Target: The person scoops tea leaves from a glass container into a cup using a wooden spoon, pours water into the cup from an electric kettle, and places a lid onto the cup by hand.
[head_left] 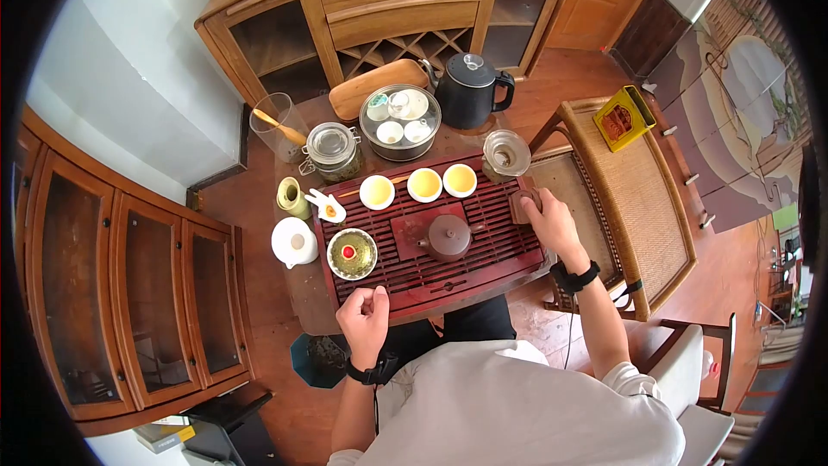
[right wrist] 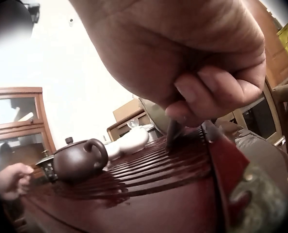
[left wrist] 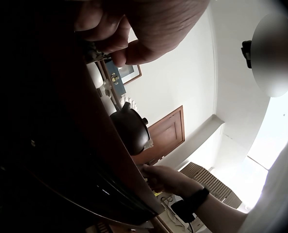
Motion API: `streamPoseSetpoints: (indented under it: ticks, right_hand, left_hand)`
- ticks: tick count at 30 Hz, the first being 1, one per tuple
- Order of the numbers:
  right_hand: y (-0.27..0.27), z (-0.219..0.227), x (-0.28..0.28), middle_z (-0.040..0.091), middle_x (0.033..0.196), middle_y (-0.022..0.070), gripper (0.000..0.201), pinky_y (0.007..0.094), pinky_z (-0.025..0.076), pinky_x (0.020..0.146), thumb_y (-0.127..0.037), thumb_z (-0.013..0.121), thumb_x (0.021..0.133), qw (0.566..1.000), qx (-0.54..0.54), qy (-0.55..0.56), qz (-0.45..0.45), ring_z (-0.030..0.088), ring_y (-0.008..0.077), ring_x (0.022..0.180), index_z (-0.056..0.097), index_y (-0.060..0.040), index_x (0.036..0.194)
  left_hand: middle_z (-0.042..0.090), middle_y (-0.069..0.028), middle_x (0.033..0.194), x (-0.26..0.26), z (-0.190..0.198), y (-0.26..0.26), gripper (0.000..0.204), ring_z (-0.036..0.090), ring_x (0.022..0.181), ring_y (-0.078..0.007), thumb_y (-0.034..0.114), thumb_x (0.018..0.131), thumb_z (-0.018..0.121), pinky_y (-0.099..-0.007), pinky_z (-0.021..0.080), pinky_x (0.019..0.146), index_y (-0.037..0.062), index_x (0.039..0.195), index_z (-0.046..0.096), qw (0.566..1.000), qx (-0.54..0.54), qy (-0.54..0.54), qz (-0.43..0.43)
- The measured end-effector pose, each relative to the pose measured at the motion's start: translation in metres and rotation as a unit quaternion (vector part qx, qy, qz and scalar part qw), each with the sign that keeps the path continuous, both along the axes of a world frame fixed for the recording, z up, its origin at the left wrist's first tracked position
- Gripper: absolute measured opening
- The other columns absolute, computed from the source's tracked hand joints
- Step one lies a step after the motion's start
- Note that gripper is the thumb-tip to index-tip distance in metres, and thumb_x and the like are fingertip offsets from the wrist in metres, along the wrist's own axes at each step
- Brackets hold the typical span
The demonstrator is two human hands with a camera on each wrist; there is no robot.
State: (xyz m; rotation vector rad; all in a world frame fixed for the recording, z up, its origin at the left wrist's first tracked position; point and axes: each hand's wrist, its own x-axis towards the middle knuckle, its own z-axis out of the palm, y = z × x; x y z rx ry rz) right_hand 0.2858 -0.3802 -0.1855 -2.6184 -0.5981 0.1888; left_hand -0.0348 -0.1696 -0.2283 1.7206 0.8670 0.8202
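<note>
My right hand (head_left: 556, 223) is at the right end of the dark red slatted tea tray (head_left: 509, 269), fingers curled over a small brown square piece (head_left: 519, 207), like a coaster. In the right wrist view the fingers hide most of it. At the tray's front left corner, my left hand (head_left: 363, 321) has its fingers loosely curled, with nothing visible in them. Just ahead of it is a patterned gaiwan (head_left: 352, 264) with a red knob. A brown clay teapot (head_left: 449, 238) sits mid-tray. Behind it stand three white cups (head_left: 424, 185) of yellow tea.
A black kettle (head_left: 470, 95), a steel basin (head_left: 401, 148) of cups, a clip-top jar (head_left: 333, 148) and a glass strainer vessel (head_left: 506, 154) stand behind the tray. A white pitcher (head_left: 294, 242) is at left. A rattan stand (head_left: 642, 207) bears a yellow tin (head_left: 623, 118).
</note>
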Motion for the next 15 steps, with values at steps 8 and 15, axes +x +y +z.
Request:
streamPoseSetpoints:
  ticks: [8,15]
  right_hand:
    - [0.006,-0.007,-0.012,0.074,0.091,0.0272,0.041,0.0541,0.056,0.078,-0.042,0.065,0.103,0.994,0.058,0.059,0.073,0.072,0.0485,0.090,0.067,-0.0014,0.109]
    - [-0.009,0.013,-0.013,0.074,0.084,0.0238,0.043,0.0483,0.058,0.073,-0.043,0.070,0.101,0.995,0.040,0.086,0.042,0.075,0.0386,0.078,0.069,0.0004,0.106]
  left_hand:
    - [0.055,0.0029,0.062,-0.001,0.000,-0.001,0.024,0.044,0.057,-0.0024,0.008,0.095,0.078,-0.0240,0.034,0.051,-0.0021,0.077,0.066,1.000,-0.018,0.002,0.004]
    - [0.055,0.0016,0.060,0.001,0.005,-0.002,0.024,0.044,0.056,-0.0028,0.009,0.095,0.077,-0.0247,0.034,0.050,-0.0030,0.077,0.066,1.000,-0.007,0.003,0.007]
